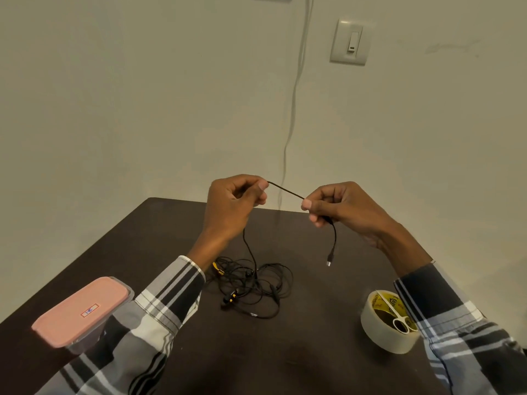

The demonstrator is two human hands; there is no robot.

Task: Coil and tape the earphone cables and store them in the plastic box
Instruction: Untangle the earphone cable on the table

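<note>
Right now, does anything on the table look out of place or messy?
Yes: the earphone cables lie in a tangled heap at the table's middle, and small scissors rest across the tape roll.

— How does the light read?
— Dim and warm, yellowish across the wall [142,95]. Soft shadows lie on the dark tabletop [313,352] below the grip of each hand.
— Any glare?
— None strong; the tape roll [379,334], below the right grip, is the brightest spot.
— And sharpness?
— Slightly soft overall. Wide-angle bending stretches the sleeves [159,303] and the tabletop's edges towards the corners.
</note>
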